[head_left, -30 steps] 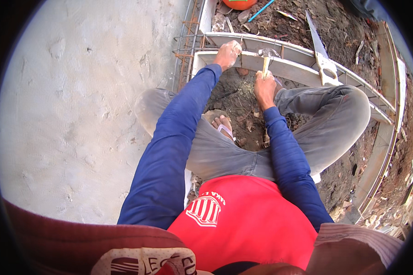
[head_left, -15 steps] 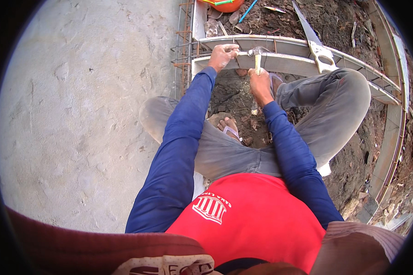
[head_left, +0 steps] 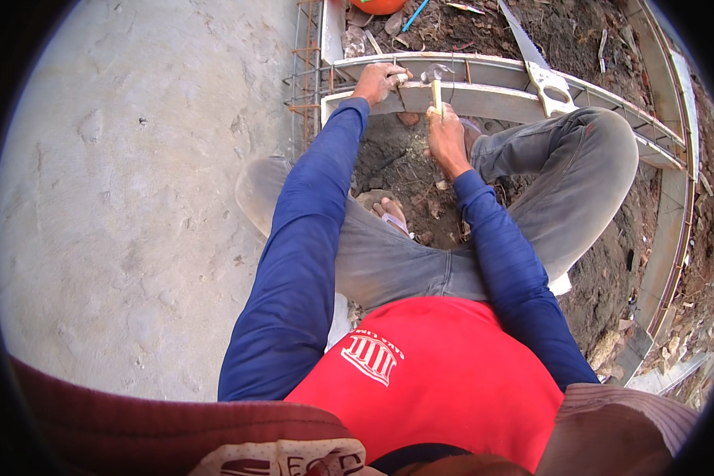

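Note:
My right hand (head_left: 448, 139) is wrapped around the pale yellow handle of a claw hammer (head_left: 436, 94). The hammer's metal head is up at the boards of a narrow formwork trough (head_left: 484, 98). To its left, my left hand (head_left: 378, 84) is closed in a pinch over the near board. Something small and whitish shows at its fingertips, too small to name. A handsaw (head_left: 549, 86) with a white handle lies across the boards to the right of the hammer.
A rebar cage (head_left: 305, 75) stands at the boards' left end, beside a grey concrete slab (head_left: 135, 206). Curved formwork (head_left: 668, 246) runs down the right side. An orange rounded object (head_left: 378, 5) and a blue stick (head_left: 415, 16) lie on the soil beyond. My bent legs flank the dirt.
The view has shifted slightly, so the boards and saw sit a little higher and further left. Both hands stay near the boards; the hammer has tilted a little and remains in my right hand.

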`<state>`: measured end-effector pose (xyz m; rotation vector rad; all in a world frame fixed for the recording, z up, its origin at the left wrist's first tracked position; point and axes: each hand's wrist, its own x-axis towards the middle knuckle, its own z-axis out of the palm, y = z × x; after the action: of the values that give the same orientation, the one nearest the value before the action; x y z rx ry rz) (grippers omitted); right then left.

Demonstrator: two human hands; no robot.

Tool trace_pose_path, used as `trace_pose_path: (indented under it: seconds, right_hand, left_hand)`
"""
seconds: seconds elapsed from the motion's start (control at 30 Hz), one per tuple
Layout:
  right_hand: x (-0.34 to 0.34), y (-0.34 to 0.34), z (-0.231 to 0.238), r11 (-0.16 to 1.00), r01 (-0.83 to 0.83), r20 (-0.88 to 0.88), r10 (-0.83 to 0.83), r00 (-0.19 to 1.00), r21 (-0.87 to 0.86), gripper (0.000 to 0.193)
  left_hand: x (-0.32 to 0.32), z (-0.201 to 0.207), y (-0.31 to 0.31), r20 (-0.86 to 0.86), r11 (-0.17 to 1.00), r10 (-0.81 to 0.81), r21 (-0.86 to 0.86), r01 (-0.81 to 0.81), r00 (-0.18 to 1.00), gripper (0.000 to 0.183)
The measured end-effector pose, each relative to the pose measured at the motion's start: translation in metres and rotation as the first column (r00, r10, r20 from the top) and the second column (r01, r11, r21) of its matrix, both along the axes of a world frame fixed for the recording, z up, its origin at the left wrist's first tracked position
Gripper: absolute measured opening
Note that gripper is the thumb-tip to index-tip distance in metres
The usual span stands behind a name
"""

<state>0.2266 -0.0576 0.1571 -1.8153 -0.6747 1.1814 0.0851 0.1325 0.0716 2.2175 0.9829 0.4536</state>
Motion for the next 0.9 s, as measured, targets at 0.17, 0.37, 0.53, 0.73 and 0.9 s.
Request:
trace_pose_path:
  seconds: [0.17,0.37,0.53,0.73,0.9]
  right_hand:
    - [0.005,0.002,-0.042,0.98,-0.089,0.427,0.004,0.904,0.18,0.034]
    - [0.002,0.005,-0.041,0.97,-0.084,0.421,-0.019,0.907,0.227,0.035]
    - [-0.002,0.008,-0.038,0.959,-0.036,0.391,-0.08,0.917,0.28,0.036]
    - [-0.007,0.012,-0.044,0.959,0.023,0.358,-0.127,0.925,0.282,0.038]
    - [-0.006,0.012,-0.053,0.988,-0.093,0.446,0.029,0.895,0.122,0.038]
  left_hand:
    - [0.012,0.004,0.007,-0.063,0.997,-0.074,-0.014,0.073,0.995,0.023]
    - [0.005,-0.003,0.014,-0.106,0.982,-0.148,0.106,0.159,0.983,0.022]
    - [0.004,-0.008,0.013,-0.113,0.981,-0.128,0.134,0.142,0.985,0.023]
    - [0.008,0.0,0.005,-0.143,0.972,-0.147,0.165,0.17,0.979,0.022]
    - [0.009,0.005,-0.002,-0.152,0.929,-0.149,0.318,0.191,0.977,0.023]
